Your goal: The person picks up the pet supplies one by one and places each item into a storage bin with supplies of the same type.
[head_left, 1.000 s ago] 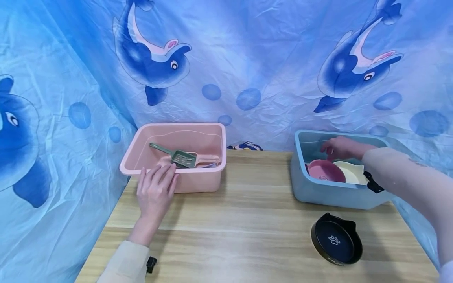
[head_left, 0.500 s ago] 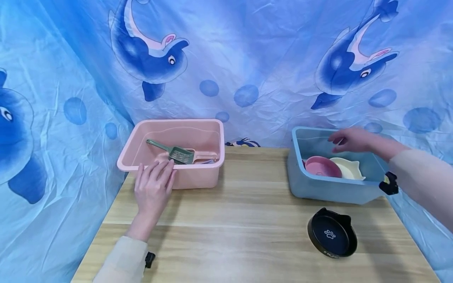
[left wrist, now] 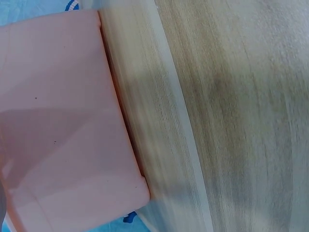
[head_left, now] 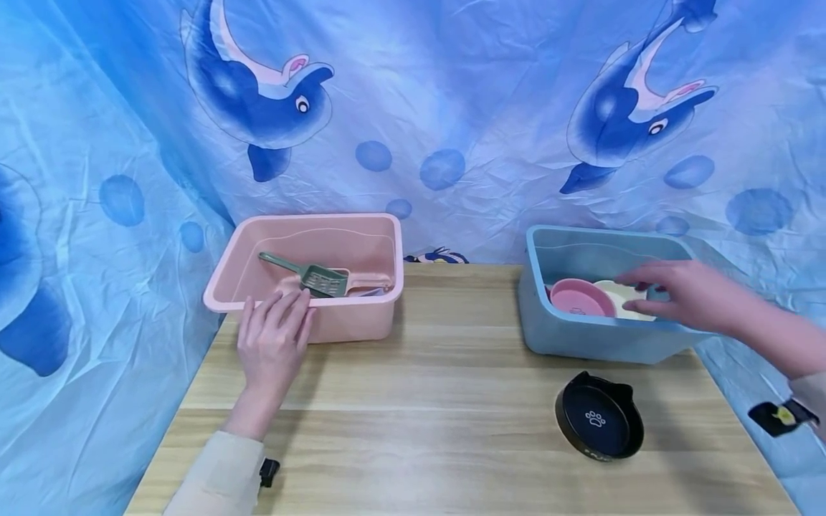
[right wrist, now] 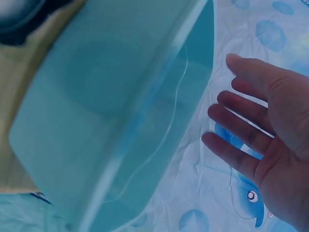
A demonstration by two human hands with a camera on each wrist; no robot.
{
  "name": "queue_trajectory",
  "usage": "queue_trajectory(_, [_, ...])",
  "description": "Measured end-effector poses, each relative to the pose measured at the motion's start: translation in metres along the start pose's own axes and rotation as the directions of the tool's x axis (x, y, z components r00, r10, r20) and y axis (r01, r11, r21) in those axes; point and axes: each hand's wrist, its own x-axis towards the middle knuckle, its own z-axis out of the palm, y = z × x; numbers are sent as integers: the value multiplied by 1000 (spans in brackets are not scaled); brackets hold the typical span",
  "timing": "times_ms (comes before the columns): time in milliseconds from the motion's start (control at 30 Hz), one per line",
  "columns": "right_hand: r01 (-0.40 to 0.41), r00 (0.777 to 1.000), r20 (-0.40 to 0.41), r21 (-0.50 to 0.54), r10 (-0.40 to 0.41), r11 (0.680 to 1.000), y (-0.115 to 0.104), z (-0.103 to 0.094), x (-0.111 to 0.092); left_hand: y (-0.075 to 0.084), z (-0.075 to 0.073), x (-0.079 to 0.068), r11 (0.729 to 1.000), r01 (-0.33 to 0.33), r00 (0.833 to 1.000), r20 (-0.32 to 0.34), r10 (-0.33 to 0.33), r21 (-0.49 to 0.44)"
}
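My left hand (head_left: 274, 340) rests its fingers on the front rim of a pink bin (head_left: 355, 322). In the bin lie a green slotted litter scoop (head_left: 325, 281) and a pink handled piece (head_left: 371, 282). My right hand (head_left: 700, 295) hangs over the blue bin (head_left: 581, 344) at its right end, fingers spread and holding nothing. The right wrist view also shows that hand (right wrist: 273, 125) apart from the bin wall. Inside the blue bin sit a pink bowl (head_left: 581, 297) and a cream bowl (head_left: 618, 292), partly hidden by my fingertips.
A black cat-eared bowl (head_left: 599, 419) with a paw print stands on the wooden table (head_left: 413, 423) in front of the blue bin. A blue dolphin-print curtain (head_left: 477, 93) hangs behind both bins and down the left side.
My right hand has come up out of the blue bin and drawn back toward me, to the right. The left hand stays on the pink rim. The head view has shifted slightly.
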Motion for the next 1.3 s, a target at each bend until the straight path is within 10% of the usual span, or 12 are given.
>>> queue_trajectory(467, [-76, 997, 22, 196, 74, 978, -12, 37, -71, 2, 4, -3, 999, 32, 999, -14, -32, -11])
queue_trajectory(1300, [-119, 982, 180, 322, 63, 939, 23, 88, -106, 5, 12, -7, 997, 71, 990, -123, -74, -29])
